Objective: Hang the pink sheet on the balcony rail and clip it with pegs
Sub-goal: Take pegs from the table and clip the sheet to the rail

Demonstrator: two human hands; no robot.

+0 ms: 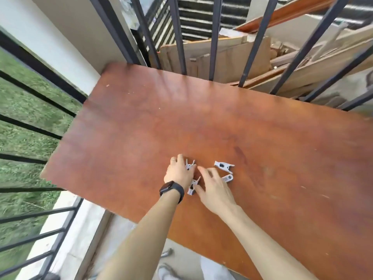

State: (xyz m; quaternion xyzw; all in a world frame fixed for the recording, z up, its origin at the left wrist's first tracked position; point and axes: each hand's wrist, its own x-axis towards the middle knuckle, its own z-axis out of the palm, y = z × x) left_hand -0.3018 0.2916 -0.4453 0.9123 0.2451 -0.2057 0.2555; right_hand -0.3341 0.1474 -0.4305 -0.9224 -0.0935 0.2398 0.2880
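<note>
Several grey pegs lie on a brown wooden table. My left hand, with a black watch on its wrist, has its fingers curled over one peg, whose prongs stick out past the fingertips. A second peg lies between my two hands. My right hand lies flat with straight fingers, its fingertips touching the table by the pegs and partly covering a third peg. Another peg lies just beyond it. The black balcony rail runs along the left. No pink sheet is in view.
More black rail bars stand behind the table's far edge, with cardboard and wooden boards stacked beyond them. Grass lies below the left rail. A white wall corner is at the top left. My feet show on the concrete floor under the table's near edge.
</note>
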